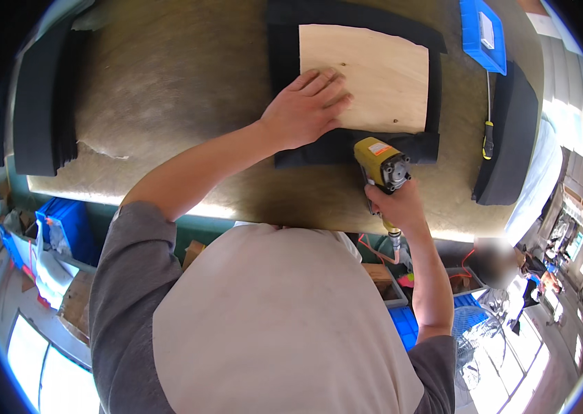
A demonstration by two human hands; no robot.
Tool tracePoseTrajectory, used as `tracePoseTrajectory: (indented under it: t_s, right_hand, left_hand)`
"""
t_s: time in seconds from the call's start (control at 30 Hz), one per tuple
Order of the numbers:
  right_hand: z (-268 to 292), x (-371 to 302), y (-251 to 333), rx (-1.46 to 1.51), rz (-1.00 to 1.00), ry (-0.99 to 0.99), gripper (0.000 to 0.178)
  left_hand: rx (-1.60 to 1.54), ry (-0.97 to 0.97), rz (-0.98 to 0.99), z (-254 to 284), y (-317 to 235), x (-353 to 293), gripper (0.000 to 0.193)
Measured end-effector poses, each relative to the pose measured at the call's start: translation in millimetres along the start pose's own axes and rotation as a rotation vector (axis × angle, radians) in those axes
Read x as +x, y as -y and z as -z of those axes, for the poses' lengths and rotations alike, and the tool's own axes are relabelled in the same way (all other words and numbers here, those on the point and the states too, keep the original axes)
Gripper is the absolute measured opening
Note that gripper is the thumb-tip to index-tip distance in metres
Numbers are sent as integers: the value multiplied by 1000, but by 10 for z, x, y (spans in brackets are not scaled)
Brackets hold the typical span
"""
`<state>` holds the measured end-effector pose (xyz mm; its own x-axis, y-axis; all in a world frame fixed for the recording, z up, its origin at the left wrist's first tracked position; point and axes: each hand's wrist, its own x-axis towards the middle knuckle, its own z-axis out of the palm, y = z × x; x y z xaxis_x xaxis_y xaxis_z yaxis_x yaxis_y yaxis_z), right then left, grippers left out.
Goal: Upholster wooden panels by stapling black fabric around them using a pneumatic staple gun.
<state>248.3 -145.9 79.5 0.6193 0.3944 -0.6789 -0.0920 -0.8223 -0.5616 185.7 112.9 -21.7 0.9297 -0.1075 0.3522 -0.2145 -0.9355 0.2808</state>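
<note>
A pale plywood panel (384,79) lies on a larger black sheet (283,58) whose margins show around it; the sheet's near edge looks folded or uneven. My left hand (307,110) rests on the panel's left part, fingers stretched and spread, holding nothing. To the right, my right hand (400,205) is wrapped round the handle of a yellow air stapler (372,155), with a hose fitting (393,234) below the grip. The stapler's head is at the near edge of the black sheet. Whether its nose touches anything is hidden.
All this is on a brown worktable (167,76). Stacked black sheets (46,103) lie at the left, more black sheets (509,138) at the right. A screwdriver (489,138) lies beside those, below a blue tray (482,41). Blue bins (67,231) and a fan (474,338) stand below table level.
</note>
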Motion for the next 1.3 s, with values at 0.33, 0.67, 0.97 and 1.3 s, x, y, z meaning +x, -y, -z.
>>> tracePoseTrajectory:
  t_s: [0.33,0.67,0.97,1.3]
  right_hand:
    - [-295,-55,387,-231,315,-22,30]
    - [767,-366,-662,-829,265,-795,59]
    - [-119,688,-640,-546,702,-690,55]
    - [271,1413,-139,-292,577,-858,31]
  left_hand:
    - [-19,-33,-37,22,13,58,39]
    - [258,-104,113,18,830,824,48]
    - [482,418,450,628,113,55,61]
    - [208,759,512,1031,-706,-557,33]
